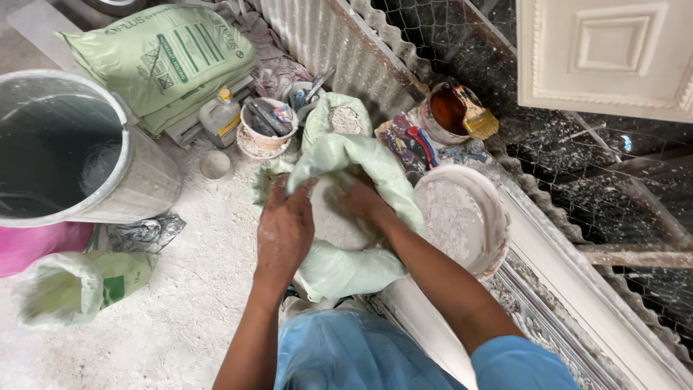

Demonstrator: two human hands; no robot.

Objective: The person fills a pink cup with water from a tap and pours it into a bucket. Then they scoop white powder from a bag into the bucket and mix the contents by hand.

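A pale green sack point(346, 267) of white powder stands open on the floor in front of me. My left hand point(285, 224) grips the near edge of its mouth and holds it apart. My right hand point(359, 201) reaches down into the opening, its fingers buried in the powder and hidden. Both hands are dusted white. A round plaster-caked bowl point(498, 217) sits just right of the sack, touching my right forearm.
A large grey bin point(144, 180) holding water stands at left, over a pink tub point(29, 245). Stacked green sacks point(159, 58), a small jug point(220, 115), a tool-filled tub point(267, 130), a rust-coloured paint pot with a brush point(451, 108), a moulded white frame point(577, 303) and wire mesh point(548, 152) surround me.
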